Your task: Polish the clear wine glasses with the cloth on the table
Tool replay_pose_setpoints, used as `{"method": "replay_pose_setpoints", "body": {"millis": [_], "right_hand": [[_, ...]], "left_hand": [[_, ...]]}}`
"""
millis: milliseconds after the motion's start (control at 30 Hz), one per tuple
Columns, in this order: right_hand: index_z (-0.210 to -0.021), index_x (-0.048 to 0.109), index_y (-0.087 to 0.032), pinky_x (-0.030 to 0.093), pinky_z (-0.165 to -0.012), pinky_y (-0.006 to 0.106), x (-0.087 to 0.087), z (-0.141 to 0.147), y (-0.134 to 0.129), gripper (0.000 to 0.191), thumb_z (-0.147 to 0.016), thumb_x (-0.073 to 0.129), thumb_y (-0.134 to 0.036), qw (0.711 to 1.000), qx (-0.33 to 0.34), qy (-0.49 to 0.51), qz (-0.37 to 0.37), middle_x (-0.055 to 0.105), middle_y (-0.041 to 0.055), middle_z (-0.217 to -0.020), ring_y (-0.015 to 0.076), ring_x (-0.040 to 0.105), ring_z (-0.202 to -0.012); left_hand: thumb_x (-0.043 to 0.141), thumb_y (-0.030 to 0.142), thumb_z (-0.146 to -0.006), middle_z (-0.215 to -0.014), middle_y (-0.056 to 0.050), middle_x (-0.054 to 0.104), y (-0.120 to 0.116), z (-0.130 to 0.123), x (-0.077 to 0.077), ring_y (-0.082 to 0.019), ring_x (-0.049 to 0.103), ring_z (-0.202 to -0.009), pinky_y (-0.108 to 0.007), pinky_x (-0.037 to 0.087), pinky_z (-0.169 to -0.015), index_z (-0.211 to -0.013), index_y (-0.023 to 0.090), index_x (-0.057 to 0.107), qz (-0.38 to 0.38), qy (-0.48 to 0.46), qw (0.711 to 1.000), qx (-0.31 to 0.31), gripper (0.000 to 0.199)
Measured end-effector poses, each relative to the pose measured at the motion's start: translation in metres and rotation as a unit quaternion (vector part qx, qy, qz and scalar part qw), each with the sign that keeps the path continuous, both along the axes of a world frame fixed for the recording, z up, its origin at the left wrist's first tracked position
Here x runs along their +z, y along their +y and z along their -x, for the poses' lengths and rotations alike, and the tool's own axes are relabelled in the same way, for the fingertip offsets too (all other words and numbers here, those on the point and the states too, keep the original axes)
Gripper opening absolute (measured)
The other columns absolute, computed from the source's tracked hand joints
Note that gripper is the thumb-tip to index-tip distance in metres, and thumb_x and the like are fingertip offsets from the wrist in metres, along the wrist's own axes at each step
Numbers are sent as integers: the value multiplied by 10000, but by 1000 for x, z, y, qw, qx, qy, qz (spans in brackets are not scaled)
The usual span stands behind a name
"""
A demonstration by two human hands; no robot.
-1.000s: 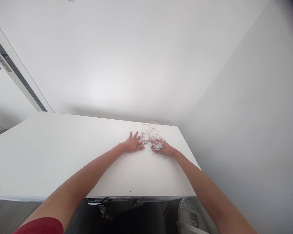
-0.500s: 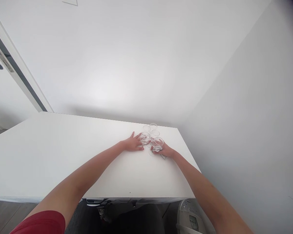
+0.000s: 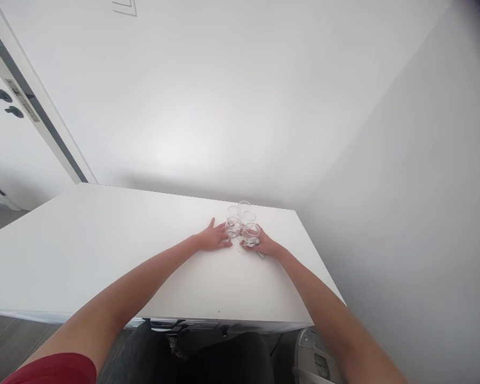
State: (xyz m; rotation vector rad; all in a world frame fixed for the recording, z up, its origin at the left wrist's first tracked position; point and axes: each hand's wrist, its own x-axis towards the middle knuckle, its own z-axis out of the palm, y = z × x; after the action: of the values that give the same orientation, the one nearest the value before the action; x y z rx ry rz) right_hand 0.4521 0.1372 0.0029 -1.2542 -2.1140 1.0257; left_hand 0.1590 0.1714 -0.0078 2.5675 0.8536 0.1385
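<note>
Several clear stemmed glasses stand in a tight cluster near the back right of the white table (image 3: 176,205). My right hand (image 3: 267,244) is wrapped round the front right wine glass (image 3: 250,230) from its right side. Something whitish and crumpled, perhaps a cloth, shows at that hand; the glass partly hides it. Spread flat and palm down, my left hand (image 3: 212,237) lies just left of the front left wine glass (image 3: 233,226). Its fingers reach beside that glass, and some fingertips are hidden behind the bowl and stem. Further wine glasses (image 3: 248,215) stand right behind these two.
A pale wall (image 3: 224,106) rises behind the table, and another (image 3: 424,213) runs along its right. At the left is a door with dark handles (image 3: 0,96). Below the table's front edge stands a grey appliance with a small display (image 3: 320,365).
The view has shifted slightly, moving the glasses and hands a little to the left in it. My right hand has brought its glass slightly closer to the left one.
</note>
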Motion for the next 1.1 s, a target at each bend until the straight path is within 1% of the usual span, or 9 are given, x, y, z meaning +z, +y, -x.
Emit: {"method": "replay_pose_setpoints", "body": {"millis": [133, 267, 333, 467, 667, 800, 867, 967, 1100], "right_hand": [[-1068, 833, -332, -150, -1319, 679, -5, 34, 5, 291, -871, 797, -543, 995, 96, -26, -12, 771, 19, -1341, 328, 627, -1399], [-1139, 820, -335, -158, -1314, 657, -8, 84, 1, 370, -871, 785, -589, 991, 129, -24, -24, 723, 30, -1442, 314, 611, -1424], [-1137, 819, -340, -133, -1330, 637, -10, 115, -2, 364, -876, 776, -590, 989, 143, -18, -35, 691, 16, -1490, 307, 603, -1437], [-1118, 820, -343, -64, -1353, 621, -12, 187, -9, 331, -883, 781, -573, 982, 182, -1, -46, 728, 13, -1432, 296, 651, -1381], [-1083, 809, -341, -33, -1349, 624, -16, 294, -12, 320, -894, 763, -595, 971, 233, 14, -59, 672, 4, -1515, 308, 594, -1449], [-1075, 804, -323, 17, -1352, 630, -23, 357, -11, 314, -887, 770, -573, 970, 233, 22, -72, 755, 8, -1376, 305, 682, -1318], [-1021, 807, -314, 31, -1351, 638, -25, 381, -10, 279, -880, 778, -553, 968, 236, 24, -80, 777, 6, -1320, 308, 711, -1255], [-1020, 809, -332, 34, -1345, 652, -24, 403, -9, 237, -882, 780, -523, 964, 250, 28, -87, 756, -11, -1369, 318, 690, -1298], [-1107, 810, -369, 25, -1342, 648, -23, 409, -8, 280, -884, 782, -537, 963, 253, 29, -89, 724, -8, -1437, 321, 644, -1377]], "left_hand": [[346, 714, -1065, -1793, -1, 283, -20, 36, 2, -382, 223, -1669, -780, -144, -1260, -1587, 480, 520, -5, 4, 999, 39, 599], [321, 710, -1072, -1782, -20, 310, -47, 84, 5, -372, 232, -1669, -787, -136, -1259, -1635, 482, 444, -14, 9, 997, 80, 619], [331, 707, -1072, -1780, -24, 310, -61, 113, 5, -381, 232, -1668, -782, -118, -1268, -1627, 477, 462, -23, 17, 994, 107, 616], [350, 710, -1065, -1772, -25, 334, -86, 181, 5, -375, 219, -1673, -763, -101, -1279, -1621, 476, 473, -24, 32, 986, 160, 615], [326, 714, -1065, -1715, -63, 451, -118, 279, 11, -364, 214, -1675, -752, -131, -1263, -1637, 467, 448, -8, 58, 977, 207, 635], [278, 713, -1073, -1727, -66, 432, -132, 331, 17, -362, 219, -1673, -718, -137, -1274, -1617, 443, 493, -18, 58, 969, 241, 645], [262, 708, -1077, -1720, -62, 444, -136, 352, 19, -339, 228, -1673, -673, -150, -1290, -1598, 432, 524, -21, 63, 968, 241, 645], [259, 709, -1077, -1703, -57, 473, -139, 373, 19, -293, 255, -1668, -590, -110, -1329, -1592, 423, 535, -23, 63, 969, 237, 651], [265, 719, -1072, -1665, -78, 523, -138, 380, 15, -319, 267, -1662, -641, -55, -1329, -1599, 405, 532, -22, 42, 967, 250, 669]]}}
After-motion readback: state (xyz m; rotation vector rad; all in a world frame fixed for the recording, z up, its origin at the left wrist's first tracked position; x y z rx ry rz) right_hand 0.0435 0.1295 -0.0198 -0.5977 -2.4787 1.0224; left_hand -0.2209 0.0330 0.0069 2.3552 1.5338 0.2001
